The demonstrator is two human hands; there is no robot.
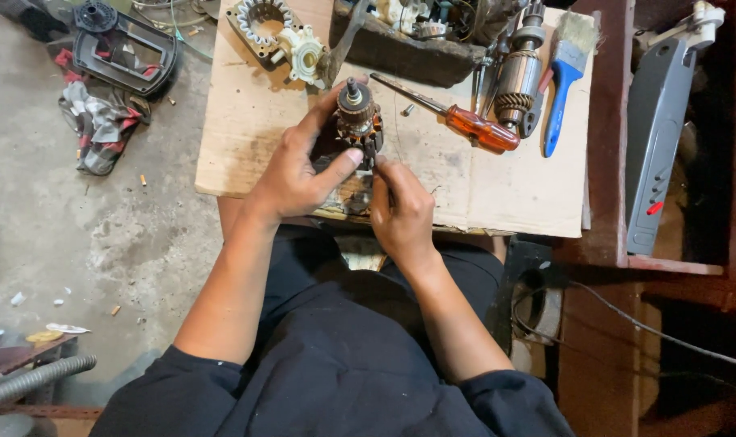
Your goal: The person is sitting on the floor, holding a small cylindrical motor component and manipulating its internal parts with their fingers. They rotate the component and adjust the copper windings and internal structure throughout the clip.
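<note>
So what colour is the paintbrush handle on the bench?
Blue; the paintbrush shows clearly in the head view.

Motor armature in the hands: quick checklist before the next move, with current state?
1. Left hand has a firm grip on the motor armature: ok, fingers wrap it, thumb on its side.
2. Right hand at the armature's lower end: ok; what its fingertips pinch, cannot tell.
3. Armature over the cardboard sheet: ok.
4. Orange-handled screwdriver close by: ok, lying just right of the hands.
5. Blue brush close by: ok.
6. Windings' condition: cannot tell.
</note>
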